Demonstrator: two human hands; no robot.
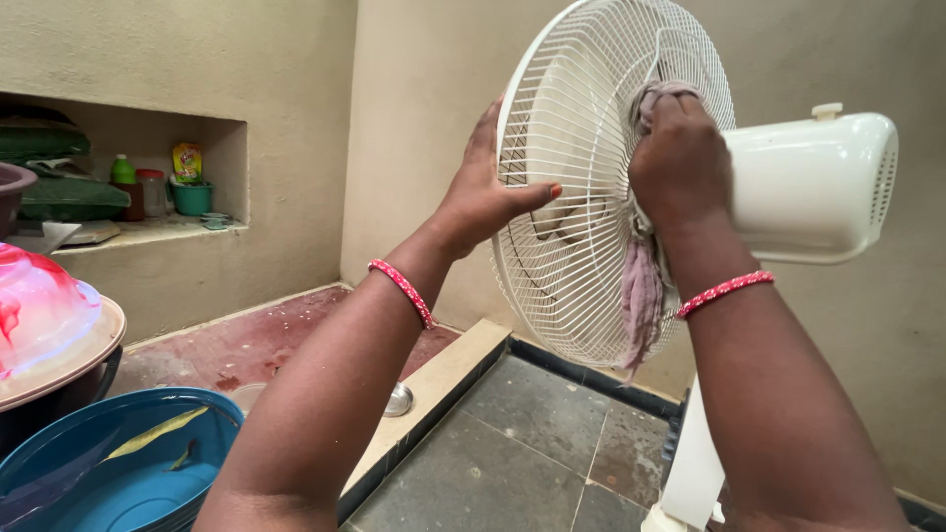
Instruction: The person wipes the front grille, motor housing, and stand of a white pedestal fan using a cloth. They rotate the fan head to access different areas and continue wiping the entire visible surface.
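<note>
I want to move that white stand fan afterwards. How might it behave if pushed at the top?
The fan looks top-heavy: big grille and motor housing on a slim pole, so it may tip. The left hand bracing the grille suggests it wobbles. The thin wire grille probably flexes.

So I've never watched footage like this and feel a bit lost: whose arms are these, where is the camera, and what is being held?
There is one picture, taken by a camera worn on a person's head, looking along their own two bare arms. The left hand presses against the rim of the round cream wire grille of a standing fan. The right hand grips a crumpled greyish-pink cloth against the back of that grille, beside the cream plastic motor housing. Both wrists wear red beaded bracelets. Below is a dark stone tile floor; at lower left sits a blue plastic tub. A wall niche holds bottles and small containers.
</note>
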